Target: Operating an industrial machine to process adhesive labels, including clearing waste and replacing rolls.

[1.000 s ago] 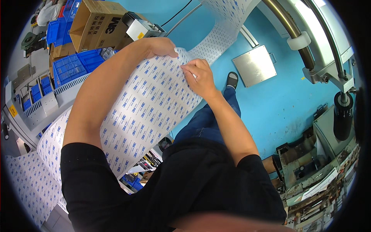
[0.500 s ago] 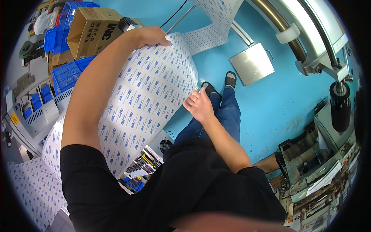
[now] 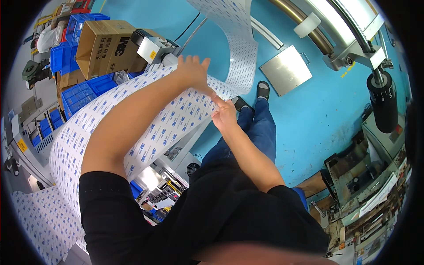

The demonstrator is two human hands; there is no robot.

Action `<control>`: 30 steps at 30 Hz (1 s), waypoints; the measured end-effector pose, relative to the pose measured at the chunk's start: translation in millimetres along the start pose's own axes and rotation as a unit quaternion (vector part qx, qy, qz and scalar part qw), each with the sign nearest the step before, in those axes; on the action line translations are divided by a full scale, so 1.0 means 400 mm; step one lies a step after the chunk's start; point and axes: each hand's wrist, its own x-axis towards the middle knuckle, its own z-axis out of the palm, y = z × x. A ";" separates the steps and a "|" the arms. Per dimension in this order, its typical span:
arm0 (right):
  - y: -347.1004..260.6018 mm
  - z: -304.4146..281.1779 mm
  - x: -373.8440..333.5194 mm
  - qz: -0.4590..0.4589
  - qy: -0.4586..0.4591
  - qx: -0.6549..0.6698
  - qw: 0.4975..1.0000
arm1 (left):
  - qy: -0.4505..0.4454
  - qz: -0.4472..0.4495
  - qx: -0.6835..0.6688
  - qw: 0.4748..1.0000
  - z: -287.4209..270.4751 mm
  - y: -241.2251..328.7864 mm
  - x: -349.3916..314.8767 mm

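A wide white sheet with a repeated blue print [image 3: 170, 121] runs across from the lower left, passing under my left forearm. My left hand [image 3: 193, 74] is over its far right part, fingers spread, with the thumb side pointing down to my right hand. At the sheet's right edge my right hand [image 3: 225, 117] has its fingers curled and seems to pinch that edge, close to my left thumb. What exactly lies between the right fingers is partly hidden. Beyond my hands the web [image 3: 240, 53] curves upward to the top of the view.
A roller [image 3: 304, 22] and a black numbered handle [image 3: 383, 104] belong to the machine at upper right. A metal plate box [image 3: 286, 70] stands on the blue floor. Left are an open cardboard box [image 3: 106, 48], blue crates [image 3: 79, 97] and a motor-like unit [image 3: 154, 48]. Worn equipment [image 3: 353, 176] stands lower right.
My left hand has let go of the sheet's far edge and moved right, opening its fingers near my right hand. The sheet now lies lower, uncovering the unit behind it.
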 end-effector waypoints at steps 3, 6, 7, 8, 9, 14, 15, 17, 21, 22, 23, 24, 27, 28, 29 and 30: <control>-0.009 0.019 -0.031 -0.018 -0.055 0.015 0.998 | 0.015 -0.007 0.006 1.000 0.019 -0.041 0.009; -0.013 0.026 -0.041 -0.028 -0.064 0.013 0.997 | -0.077 -0.090 -0.055 0.991 0.019 -0.125 0.049; -0.014 0.025 -0.039 -0.018 -0.061 0.011 0.998 | -0.114 -0.098 -0.153 0.977 0.025 -0.149 0.062; -0.015 0.030 -0.042 -0.019 -0.059 0.011 0.998 | -0.152 -0.104 -0.250 0.951 0.023 -0.153 0.067; -0.010 0.037 -0.044 -0.026 -0.027 0.020 0.999 | -0.153 -0.103 -0.250 0.950 0.027 -0.151 0.069; 0.037 0.071 -0.018 -0.065 0.014 0.020 0.998 | -0.156 -0.101 -0.307 0.933 0.008 -0.155 0.084; 0.044 0.075 -0.007 -0.047 0.057 0.014 0.997 | -0.156 -0.100 -0.307 0.933 0.020 -0.167 0.094; 0.058 0.076 0.020 -0.028 0.098 0.009 0.995 | -0.075 -0.089 -0.290 0.950 0.066 -0.201 0.121; 0.059 0.053 0.051 -0.026 0.094 0.021 0.995 | -0.067 -0.065 -0.261 0.961 0.047 -0.217 0.148; 0.057 0.046 0.054 -0.028 0.089 0.014 0.996 | -0.084 -0.069 -0.272 0.956 0.028 -0.211 0.152; 0.055 0.050 0.052 -0.028 0.089 0.013 0.996 | -0.101 -0.076 -0.282 0.951 0.015 -0.206 0.149; 0.053 0.053 0.048 -0.024 0.104 0.003 0.994 | -0.100 -0.076 -0.283 0.951 0.016 -0.205 0.150; 0.044 0.061 0.030 -0.034 0.104 -0.013 0.994 | -0.056 -0.067 -0.270 0.959 0.032 -0.216 0.154; 0.040 0.064 0.023 -0.046 0.088 -0.018 0.995 | -0.015 -0.069 -0.303 0.950 0.056 -0.235 0.165; 0.037 0.061 0.021 -0.047 0.088 -0.018 0.995 | 0.026 -0.068 -0.334 0.940 0.058 -0.239 0.165; 0.034 0.058 0.019 -0.059 0.087 -0.021 0.994 | 0.027 -0.068 -0.335 0.940 0.057 -0.241 0.169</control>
